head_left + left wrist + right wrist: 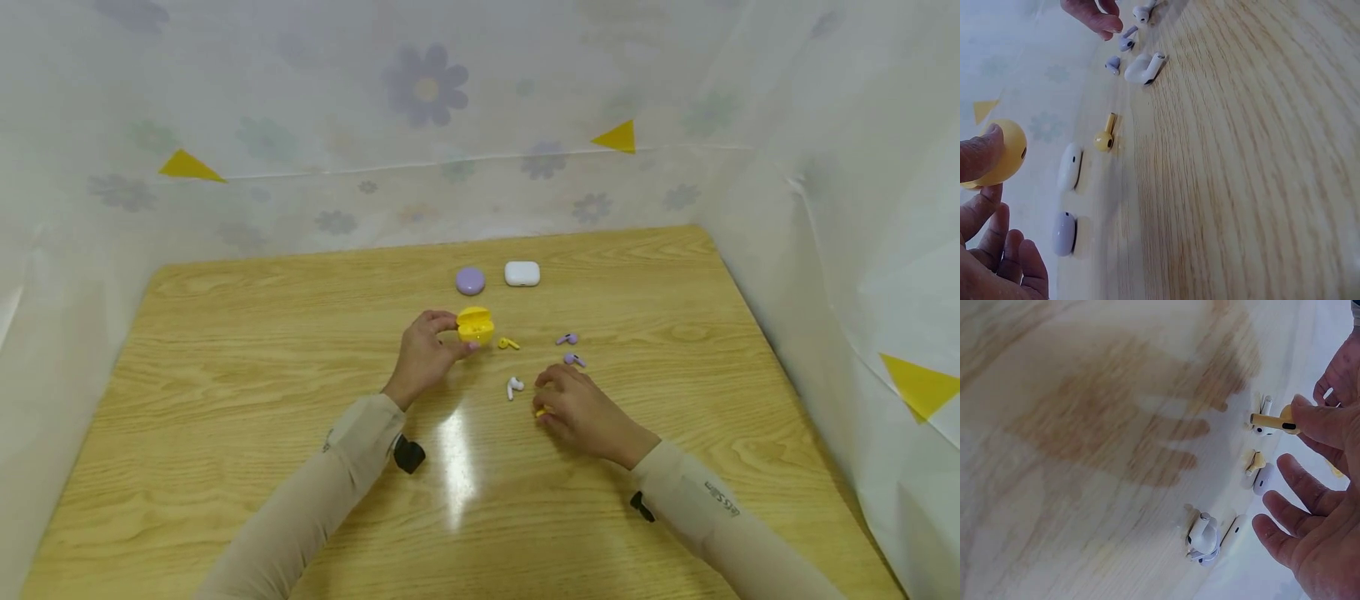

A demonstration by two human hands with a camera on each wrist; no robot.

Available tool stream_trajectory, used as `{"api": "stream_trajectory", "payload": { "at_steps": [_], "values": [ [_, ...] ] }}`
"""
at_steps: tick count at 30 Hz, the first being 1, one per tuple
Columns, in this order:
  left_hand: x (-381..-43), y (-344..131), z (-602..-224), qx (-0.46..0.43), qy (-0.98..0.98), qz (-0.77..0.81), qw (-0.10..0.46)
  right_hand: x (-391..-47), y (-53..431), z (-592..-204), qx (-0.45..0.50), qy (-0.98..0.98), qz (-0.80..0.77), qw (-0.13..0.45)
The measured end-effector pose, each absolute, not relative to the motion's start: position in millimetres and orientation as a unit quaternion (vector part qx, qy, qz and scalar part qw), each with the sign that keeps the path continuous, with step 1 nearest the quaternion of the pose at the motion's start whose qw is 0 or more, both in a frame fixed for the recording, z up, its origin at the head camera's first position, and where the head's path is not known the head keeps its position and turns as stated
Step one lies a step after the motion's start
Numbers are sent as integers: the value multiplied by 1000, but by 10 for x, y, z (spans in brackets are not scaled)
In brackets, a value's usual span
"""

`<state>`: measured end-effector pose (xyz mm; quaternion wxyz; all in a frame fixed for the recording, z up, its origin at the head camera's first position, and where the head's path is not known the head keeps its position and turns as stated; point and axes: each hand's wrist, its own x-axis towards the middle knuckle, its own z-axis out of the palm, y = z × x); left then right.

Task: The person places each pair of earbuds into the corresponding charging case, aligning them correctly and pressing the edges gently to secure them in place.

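My left hand (424,357) holds a yellow earbud case (476,330) above the table, its lid raised. In the left wrist view, thumb and finger grip the rounded yellow case (1014,150). My right hand (588,415) pinches a yellow earbud (1269,422) by its head between thumb and finger, stem pointing away from the palm. A second yellow earbud (507,343) lies on the table just right of the case. Close to the right hand are a white earbud (514,387) and two purple earbuds (574,359). Another white earbud (1142,14) shows only in the wrist views.
A round purple case (470,281) and a white case (522,273), both closed, stand towards the back of the wooden table (262,350). Flower-patterned sheeting (300,125) with yellow triangles surrounds the back and sides.
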<state>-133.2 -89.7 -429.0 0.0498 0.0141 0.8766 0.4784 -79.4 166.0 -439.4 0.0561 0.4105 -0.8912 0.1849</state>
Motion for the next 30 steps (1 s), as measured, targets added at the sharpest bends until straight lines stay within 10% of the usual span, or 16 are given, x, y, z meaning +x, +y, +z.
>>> {"api": "stream_trajectory", "payload": {
  "at_steps": [30],
  "values": [
    [-1261, -721, -4213, 50, 854, 518, 27, -1424, 1074, -3538, 431, -843, 280, 156]
  ]
}}
